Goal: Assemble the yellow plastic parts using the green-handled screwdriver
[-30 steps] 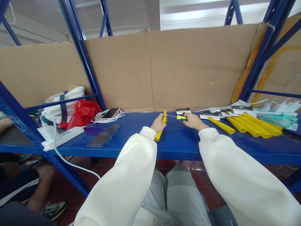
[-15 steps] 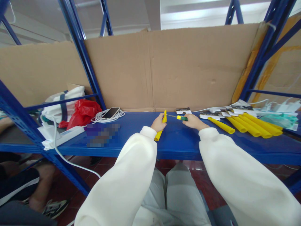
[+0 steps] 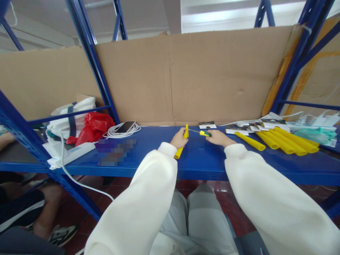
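L hand (image 3: 179, 139), ctr of frame, fingers closed round a yellow piece (image 3: 179, 153); R hand (image 3: 220, 137), just right of ctr, grips a yellow/green-handled screwdriver (image 3: 203, 133), pointing left at the yellow piece's upper end, contact unclear; yellow tubes (image 3: 287, 142) mid-right; phone (image 3: 126, 127) on coiled cable (image 3: 136, 129), left of ctr.

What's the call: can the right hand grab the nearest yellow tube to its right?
Probably not while the right hand grips the screwdriver; otherwise, nothing visible blocks the yellow tube.
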Available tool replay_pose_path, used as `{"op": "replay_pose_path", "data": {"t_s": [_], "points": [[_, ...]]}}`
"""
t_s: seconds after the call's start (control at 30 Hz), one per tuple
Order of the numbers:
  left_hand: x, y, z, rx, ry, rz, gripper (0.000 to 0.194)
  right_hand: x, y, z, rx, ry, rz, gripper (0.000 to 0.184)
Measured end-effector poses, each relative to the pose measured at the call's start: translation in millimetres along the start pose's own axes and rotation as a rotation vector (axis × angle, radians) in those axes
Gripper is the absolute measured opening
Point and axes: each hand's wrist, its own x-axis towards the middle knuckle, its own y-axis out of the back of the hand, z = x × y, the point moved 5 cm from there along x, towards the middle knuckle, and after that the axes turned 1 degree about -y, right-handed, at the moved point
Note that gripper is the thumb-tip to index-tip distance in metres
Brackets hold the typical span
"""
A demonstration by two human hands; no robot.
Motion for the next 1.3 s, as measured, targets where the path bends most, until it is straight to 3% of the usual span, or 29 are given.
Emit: {"op": "replay_pose_path", "data": {"t_s": [0.23,0.37,0.5,0.8,1.03,1.3], "points": [[1.0,-0.4,-0.7,0.007,-0.010,0.002,0.059,-0.1,4.0,5.1,-0.032,-0.049,0.096,0.019],[1.5,-0.7,-1.8,0.004,-0.001,0.012,0.060,0.8,1.6,8.4,-0.030,-0.052,0.047,0.020],[1.2,-1.2,-1.3,0.000,-0.008,0.010,0.061,3.7,-4.8,6.0,0.017,0.050,-0.016,0.019],[2.7,-4.0,4.0,0.038,-0.110,0.004,0.064,4.7,-13.6,-13.3,0.222,0.157,-0.091,0.017],[-0.3,-14.7,18.4,0.114,-0.309,-0.068,0.067,13.3,-11.5,-19.9,0.538,0.297,0.188,0.014],[-2.8,-15.5,23.9,0.158,-0.317,-0.072,0.065,11.6,-8.5,-20.2,0.586,0.308,0.232,0.014]]}}
